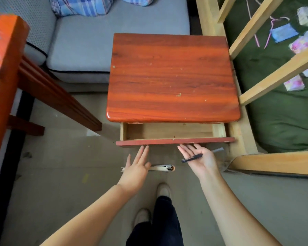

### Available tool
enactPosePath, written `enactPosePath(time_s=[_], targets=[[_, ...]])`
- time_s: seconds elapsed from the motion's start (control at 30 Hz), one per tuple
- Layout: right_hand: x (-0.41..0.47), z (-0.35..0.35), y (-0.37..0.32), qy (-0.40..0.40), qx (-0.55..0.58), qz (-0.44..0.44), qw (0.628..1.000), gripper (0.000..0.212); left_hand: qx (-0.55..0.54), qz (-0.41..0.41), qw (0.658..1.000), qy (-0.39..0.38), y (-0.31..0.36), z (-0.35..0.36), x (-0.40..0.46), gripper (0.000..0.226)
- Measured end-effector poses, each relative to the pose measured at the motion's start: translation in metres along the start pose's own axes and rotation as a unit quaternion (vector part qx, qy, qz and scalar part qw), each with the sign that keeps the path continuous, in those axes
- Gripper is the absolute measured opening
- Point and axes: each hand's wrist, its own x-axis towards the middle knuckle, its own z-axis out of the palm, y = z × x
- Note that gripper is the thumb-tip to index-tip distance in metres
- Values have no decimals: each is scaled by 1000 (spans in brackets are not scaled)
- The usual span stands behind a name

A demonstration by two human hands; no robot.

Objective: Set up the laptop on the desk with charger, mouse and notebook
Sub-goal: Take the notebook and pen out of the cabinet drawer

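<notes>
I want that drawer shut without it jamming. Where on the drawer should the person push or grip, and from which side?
Best taken at the drawer by its red front panel, from the near side. No handle shows, so flat palms probably suit. The left hand and right hand already sit below the panel, spread apart; pushing evenly at both should keep it straight. The right hand carries a pen, so use its fingertips.

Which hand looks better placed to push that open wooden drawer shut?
Probably the left hand: it is empty, fingers at the red drawer front. The right hand has a dark pen across its palm.
</notes>
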Motion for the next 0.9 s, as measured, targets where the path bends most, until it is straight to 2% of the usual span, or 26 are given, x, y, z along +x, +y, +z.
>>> enactPosePath(time_s=[0.13, 0.27, 0.43, 0.57, 0.63, 0.7, 0.8, 0.87, 0.9], targets=[[14, 27, -7, -29, 2, 5, 1000, 61, 23, -5, 999, 34, -4, -27, 30, 26], [34, 55, -13, -38, 20, 9, 999, 43, 65, -19, 997, 41, -13, -48, 61, 32], [39, 48, -15, -56, 22, 27, 998, 38, 99, -21, 994, 48, -16, -44, 67, 37], [20, 31, -16, -52, -54, 59, 995, 46, 5, -67, 998, -11, -12, -48, 44, 27], [1, 21, -17, -1, -98, 72, 993, 43, -76, -104, 992, 16, -9, -58, 18, 15], [-22, 16, -17, 64, -168, 71, 981, 40, -176, -156, 970, 65, -6, -76, -15, 12], [-64, 19, -12, 98, -294, 55, 949, 36, -316, -238, 908, 139, -7, -108, -65, 20], [-88, 31, -7, 88, -359, 36, 929, 33, -405, -277, 849, 198, -9, -126, -94, 22], [-98, 38, -3, 79, -386, 19, 919, 31, -471, -292, 803, 220, -11, -135, -106, 20]])
